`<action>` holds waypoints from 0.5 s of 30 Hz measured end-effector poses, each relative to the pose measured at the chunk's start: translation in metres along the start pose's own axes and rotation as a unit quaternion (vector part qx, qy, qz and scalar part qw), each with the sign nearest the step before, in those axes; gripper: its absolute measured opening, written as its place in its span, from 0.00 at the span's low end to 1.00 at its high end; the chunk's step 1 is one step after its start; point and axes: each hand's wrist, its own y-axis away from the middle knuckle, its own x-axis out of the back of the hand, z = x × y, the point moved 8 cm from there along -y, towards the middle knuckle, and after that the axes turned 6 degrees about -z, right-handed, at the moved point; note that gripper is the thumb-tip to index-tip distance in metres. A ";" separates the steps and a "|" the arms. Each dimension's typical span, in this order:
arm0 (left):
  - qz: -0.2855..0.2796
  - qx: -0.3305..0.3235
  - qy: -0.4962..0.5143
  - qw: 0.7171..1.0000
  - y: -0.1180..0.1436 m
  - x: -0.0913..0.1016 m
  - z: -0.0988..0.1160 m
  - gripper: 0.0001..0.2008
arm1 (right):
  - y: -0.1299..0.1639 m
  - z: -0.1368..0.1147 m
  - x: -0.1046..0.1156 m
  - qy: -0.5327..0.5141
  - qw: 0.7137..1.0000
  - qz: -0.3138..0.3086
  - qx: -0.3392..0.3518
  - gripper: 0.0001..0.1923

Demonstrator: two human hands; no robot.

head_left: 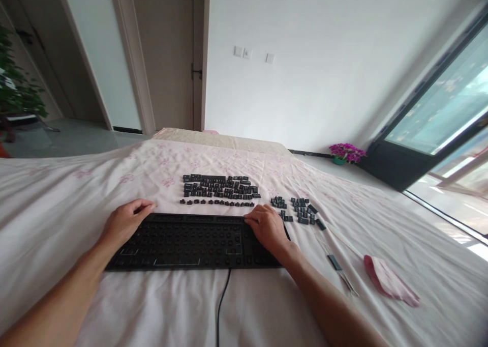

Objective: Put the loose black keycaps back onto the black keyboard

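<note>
Covering the counter [57, 209] is a pink cloth with a stripped keyboard [190, 241] near its front edge; left hand [125, 222] and right hand [267, 227] rest loosely curled on its upper corners, pinching nothing, keycaps [219, 188] laid out beyond.

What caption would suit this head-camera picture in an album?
Both hands, left hand and right hand, rest on a stripped keyboard, keycaps laid out beyond.

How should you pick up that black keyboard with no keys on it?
Probably by its two short ends, coming in from left and right. The keyboard lies flat and is long and thin. The left hand and right hand rest near its far corners. Mind the cable.
</note>
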 end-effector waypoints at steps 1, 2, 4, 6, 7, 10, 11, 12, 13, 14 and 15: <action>-0.001 -0.001 -0.001 1.000 -0.001 -0.001 -0.001 0.19 | 0.001 -0.002 0.000 0.010 1.000 -0.008 0.003 0.09; -0.003 -0.002 -0.002 1.000 -0.001 -0.002 -0.002 0.20 | 0.001 -0.005 0.000 0.022 1.000 -0.018 0.007 0.10; -0.005 -0.004 -0.002 1.000 -0.003 -0.003 -0.005 0.20 | 0.003 -0.010 0.000 0.053 0.998 -0.037 0.016 0.12; -0.007 -0.004 0.000 1.000 -0.004 -0.005 -0.007 0.21 | 0.005 -0.015 0.000 0.093 0.994 -0.051 0.025 0.14; -0.007 -0.003 0.001 1.000 -0.005 -0.005 -0.008 0.21 | 0.005 -0.018 0.000 0.114 0.992 -0.055 0.029 0.15; -0.010 -0.001 -0.001 1.000 -0.005 -0.006 -0.010 0.21 | 0.008 -0.026 -0.003 0.172 0.982 -0.065 0.042 0.11; -0.011 0.000 0.000 1.000 -0.004 -0.006 -0.010 0.21 | 0.009 -0.029 -0.005 0.189 0.979 -0.068 0.046 0.09; -0.013 0.001 0.000 1.000 -0.004 -0.006 -0.010 0.21 | 0.010 -0.031 -0.007 0.205 0.975 -0.071 0.050 0.07; -0.013 0.002 0.000 1.000 -0.004 -0.006 -0.009 0.21 | 0.010 -0.034 -0.009 0.221 0.971 -0.074 0.053 0.07; -0.015 0.003 0.000 1.000 -0.004 -0.006 -0.009 0.21 | 0.011 -0.037 -0.011 0.235 0.967 -0.078 0.056 0.07; -0.015 0.002 0.001 1.000 -0.004 -0.006 -0.009 0.21 | 0.013 -0.039 -0.013 0.248 0.963 -0.082 0.059 0.08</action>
